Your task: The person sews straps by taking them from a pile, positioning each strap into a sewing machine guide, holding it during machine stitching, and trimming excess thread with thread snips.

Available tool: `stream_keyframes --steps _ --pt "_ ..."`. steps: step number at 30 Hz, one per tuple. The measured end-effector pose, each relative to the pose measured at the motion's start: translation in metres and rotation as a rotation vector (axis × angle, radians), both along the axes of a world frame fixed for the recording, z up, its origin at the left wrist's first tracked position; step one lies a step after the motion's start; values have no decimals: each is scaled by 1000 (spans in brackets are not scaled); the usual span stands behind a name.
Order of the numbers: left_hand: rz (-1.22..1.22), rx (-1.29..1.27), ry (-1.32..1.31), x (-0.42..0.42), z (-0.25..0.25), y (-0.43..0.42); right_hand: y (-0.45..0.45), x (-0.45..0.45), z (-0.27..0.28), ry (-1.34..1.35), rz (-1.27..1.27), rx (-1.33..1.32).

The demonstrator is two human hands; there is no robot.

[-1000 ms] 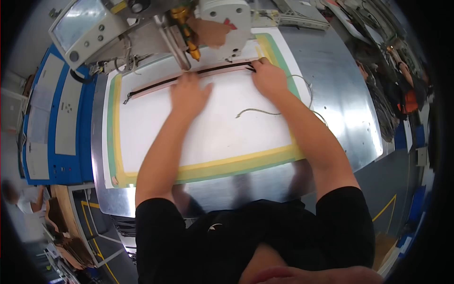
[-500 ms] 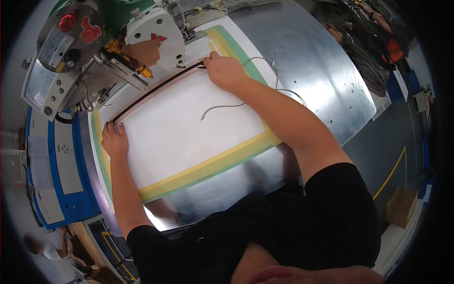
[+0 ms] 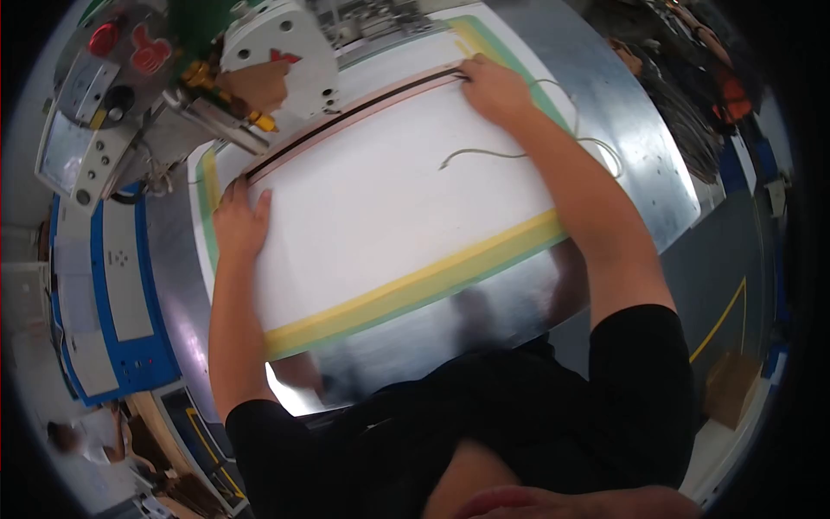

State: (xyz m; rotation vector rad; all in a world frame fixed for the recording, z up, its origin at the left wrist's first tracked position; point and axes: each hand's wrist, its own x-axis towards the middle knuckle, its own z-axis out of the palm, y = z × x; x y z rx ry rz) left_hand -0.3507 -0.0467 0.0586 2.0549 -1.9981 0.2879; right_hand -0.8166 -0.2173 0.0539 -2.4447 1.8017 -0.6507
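Observation:
A white panel point(image 3: 372, 216) edged with yellow and green tape lies flat on the shiny metal table. Along its far side runs a long black-and-pink strip point(image 3: 354, 112). My left hand point(image 3: 241, 223) rests on the panel's left side, thumb spread away from the fingers, fingertips at the strip's left end. At the opposite end, my right hand point(image 3: 500, 89) has its fingers curled onto the strip's tip, which is partly hidden beneath them. A thin pale cord point(image 3: 484, 153) trails over the panel and passes under my right forearm.
A white sewing machine head point(image 3: 281, 56) stands beyond the strip. Left of it is a control box with a screen point(image 3: 65, 156) and a red button point(image 3: 105, 39). A dark pile point(image 3: 674, 112) lies at the far right. Another person point(image 3: 91, 437) is at the lower left.
The panel, the strip and both hands have shifted up and to the right in view. The cord has moved along with them. Each hand keeps its place at its end of the strip.

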Motion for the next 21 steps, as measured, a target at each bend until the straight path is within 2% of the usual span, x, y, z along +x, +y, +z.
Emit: stream_keyframes --steps 4,7,10,14,19,21 --pt "-129 -64 -15 -14 -4 -10 -16 -21 0 56 -107 21" --pt "-137 47 114 -42 8 -17 -24 -33 5 153 -160 17" --pt "-185 25 94 -55 -2 -25 -31 -44 9 256 -199 15" --pt "-268 73 160 -74 -2 -35 -32 -44 3 237 -109 -29" --pt "-383 114 191 -109 0 -51 -4 31 9 213 54 10" --pt "-356 129 173 -125 5 -54 4 58 12 214 106 46"
